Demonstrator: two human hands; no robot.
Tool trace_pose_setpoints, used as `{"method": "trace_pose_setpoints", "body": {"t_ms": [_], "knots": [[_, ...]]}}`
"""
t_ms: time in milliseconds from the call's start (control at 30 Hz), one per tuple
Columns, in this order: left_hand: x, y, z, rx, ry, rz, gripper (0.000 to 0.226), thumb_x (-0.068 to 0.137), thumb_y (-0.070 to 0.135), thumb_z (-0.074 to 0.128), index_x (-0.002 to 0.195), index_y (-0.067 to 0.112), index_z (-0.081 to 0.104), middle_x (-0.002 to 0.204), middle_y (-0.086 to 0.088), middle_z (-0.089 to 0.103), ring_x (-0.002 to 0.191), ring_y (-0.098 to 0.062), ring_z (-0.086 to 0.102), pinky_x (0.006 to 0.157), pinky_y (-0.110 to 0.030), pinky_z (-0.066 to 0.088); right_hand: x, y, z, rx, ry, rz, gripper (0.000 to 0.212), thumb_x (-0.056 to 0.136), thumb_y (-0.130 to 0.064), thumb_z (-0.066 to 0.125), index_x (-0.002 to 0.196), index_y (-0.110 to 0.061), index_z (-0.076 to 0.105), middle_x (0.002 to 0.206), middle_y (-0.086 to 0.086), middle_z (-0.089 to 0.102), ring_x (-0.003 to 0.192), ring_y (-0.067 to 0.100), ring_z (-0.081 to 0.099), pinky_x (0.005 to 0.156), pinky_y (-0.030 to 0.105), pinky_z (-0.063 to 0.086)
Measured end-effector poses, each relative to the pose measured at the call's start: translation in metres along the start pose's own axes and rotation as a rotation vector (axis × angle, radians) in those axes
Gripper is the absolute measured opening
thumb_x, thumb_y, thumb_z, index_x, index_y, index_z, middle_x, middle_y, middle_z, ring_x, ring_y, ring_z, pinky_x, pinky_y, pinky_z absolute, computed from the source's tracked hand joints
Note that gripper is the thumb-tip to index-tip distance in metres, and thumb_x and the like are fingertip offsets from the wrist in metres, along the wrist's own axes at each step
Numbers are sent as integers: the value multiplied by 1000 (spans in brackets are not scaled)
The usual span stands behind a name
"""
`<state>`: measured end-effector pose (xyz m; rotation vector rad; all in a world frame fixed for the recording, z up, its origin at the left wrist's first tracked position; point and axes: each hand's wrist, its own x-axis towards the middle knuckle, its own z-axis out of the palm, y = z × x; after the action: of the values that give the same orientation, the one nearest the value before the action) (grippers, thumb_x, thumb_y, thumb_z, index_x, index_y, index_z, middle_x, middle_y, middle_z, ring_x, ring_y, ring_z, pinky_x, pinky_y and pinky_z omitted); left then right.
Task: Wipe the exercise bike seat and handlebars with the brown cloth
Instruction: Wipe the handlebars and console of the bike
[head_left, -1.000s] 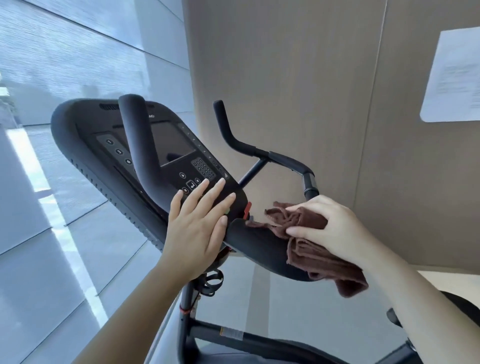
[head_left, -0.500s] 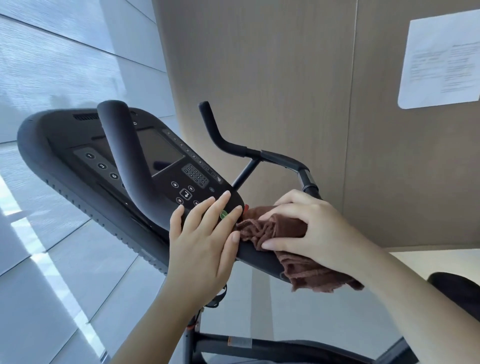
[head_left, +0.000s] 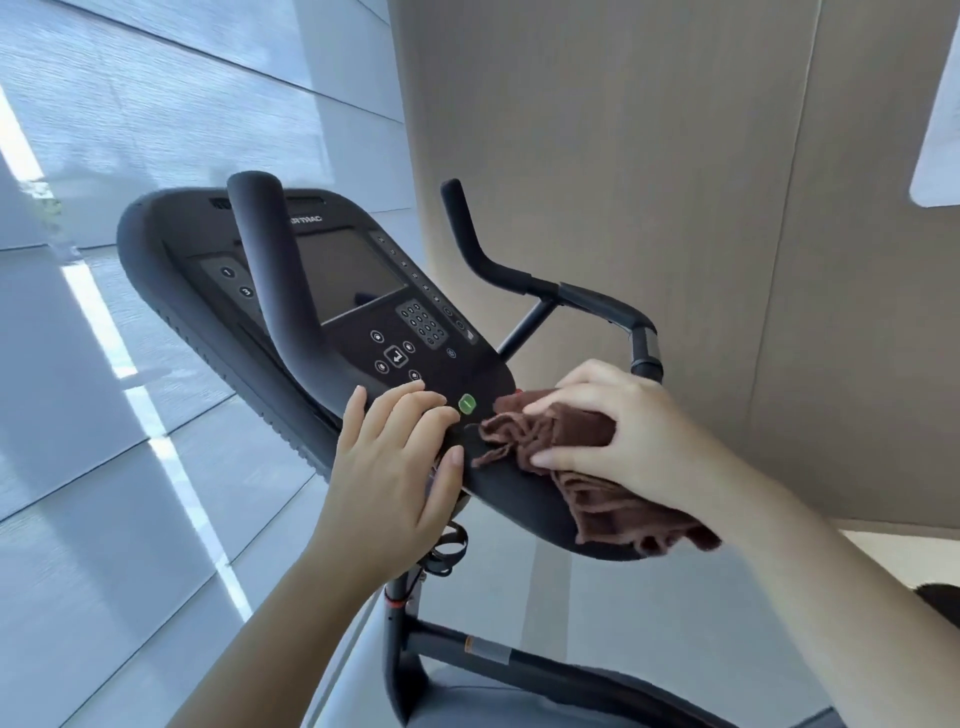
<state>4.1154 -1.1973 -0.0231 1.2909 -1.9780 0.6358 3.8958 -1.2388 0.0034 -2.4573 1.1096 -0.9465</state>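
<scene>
A person's right hand (head_left: 623, 436), arm reaching in from the lower right, clamps the bunched brown cloth (head_left: 618, 514) against the black lower rim of the exercise bike's console (head_left: 519, 499), between the two upturned handlebars (head_left: 270, 270). One end of the cloth hangs over the rim. The left hand (head_left: 395, 467) grips nothing, its bent fingers resting on the console beside a green button (head_left: 467, 404).
</scene>
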Motion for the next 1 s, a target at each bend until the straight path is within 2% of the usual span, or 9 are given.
{"method": "trace_pose_setpoints", "body": {"t_ms": [67,167,233,333,433,500,600,733,1000], "knots": [[-2,15,2,9,-13,-44,37,88,24,32,98,4,61,104,-7,62,110,-28,51,102,-41,21,-3,-3,4,16,74,-61,35,67,-47,72,100,-38,66,101,-15,54,92,-1,50,80,4,34],[-4,34,2,28,-25,-134,41,89,23,31,103,-1,60,108,-10,63,112,-31,52,102,-36,21,-26,17,-5,28,63,-160,32,67,-43,74,97,-36,68,100,-17,51,93,-4,49,82,-1,30],[-5,46,2,65,-53,-153,42,90,25,32,108,0,60,112,-10,62,115,-30,51,101,-43,27,-37,34,-17,7,25,-185,31,67,-43,74,97,-36,67,102,-19,48,95,-6,48,83,0,32],[-8,60,3,88,-90,-217,45,91,27,30,113,2,60,122,-10,58,120,-28,48,101,-52,32,-39,49,-24,43,12,-199,33,66,-50,70,96,-37,67,101,-20,49,95,-3,52,84,8,40],[-8,70,3,87,-100,-291,48,91,27,26,116,2,57,128,-11,54,124,-27,44,102,-53,31,-15,42,-17,65,46,-216,34,66,-39,77,97,-28,69,96,-9,55,90,9,56,84,26,46],[-6,75,2,96,-108,-318,49,90,28,25,116,1,57,127,-12,54,125,-29,43,101,-55,31,0,32,-11,106,0,-208,34,69,-38,76,100,-27,68,98,-5,56,92,13,57,87,32,46],[-3,80,3,111,-132,-325,52,90,33,26,117,2,57,129,-10,54,130,-27,38,104,-56,27,0,34,-9,118,-35,-205,35,71,-41,73,103,-29,66,100,-6,56,93,13,57,86,32,46],[-4,83,9,77,-107,-292,50,90,29,26,115,2,59,127,-8,56,131,-28,36,103,-58,28,-30,49,-12,58,58,-224,35,71,-46,69,101,-29,67,100,-7,54,92,13,56,78,26,46],[-6,78,16,58,-46,-262,48,90,27,26,113,3,60,125,-8,57,129,-28,38,106,-53,23,-41,43,-3,48,228,-199,33,69,-40,74,99,-25,69,101,-1,59,90,19,59,77,36,52]]}}
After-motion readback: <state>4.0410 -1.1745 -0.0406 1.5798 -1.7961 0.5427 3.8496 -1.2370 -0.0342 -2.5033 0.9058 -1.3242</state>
